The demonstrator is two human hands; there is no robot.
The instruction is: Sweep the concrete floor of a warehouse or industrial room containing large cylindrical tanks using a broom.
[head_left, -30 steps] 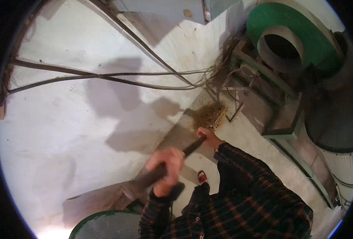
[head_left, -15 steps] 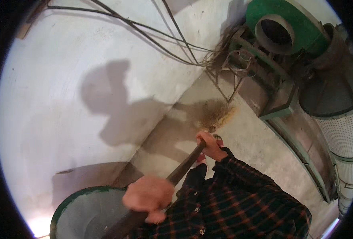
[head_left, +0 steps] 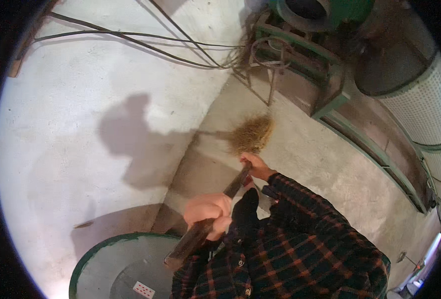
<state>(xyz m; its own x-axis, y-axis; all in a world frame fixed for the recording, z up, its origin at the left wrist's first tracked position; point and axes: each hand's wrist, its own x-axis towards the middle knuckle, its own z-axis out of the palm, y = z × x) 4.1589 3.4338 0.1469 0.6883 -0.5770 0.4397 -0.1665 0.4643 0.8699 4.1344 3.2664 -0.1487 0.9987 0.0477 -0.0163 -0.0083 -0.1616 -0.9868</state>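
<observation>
Both my hands grip the dark wooden handle (head_left: 238,183) of a broom, which slants from the lower middle up toward the floor ahead. My left hand (head_left: 208,212) wraps round it close to its blunt near end. Farther along, my right hand (head_left: 258,167) is closed round the handle just short of the straw head. The yellow-brown broom head (head_left: 253,133) is over the floor beyond my right hand, its bristles slightly blurred; whether they touch the floor I cannot tell.
To the left rises a white wall (head_left: 61,149). A round green-rimmed metal container (head_left: 93,256), with a red-and-white card (head_left: 144,289) inside, stands at lower left. Green machinery (head_left: 330,107) and a perforated white cylinder (head_left: 422,97) line the right. Black cables (head_left: 145,40) cross the wall.
My left hand has moved forward and right along with the handle, whose near end now shows. The straw head stands out more clearly. The view has shifted, showing the card in the container.
</observation>
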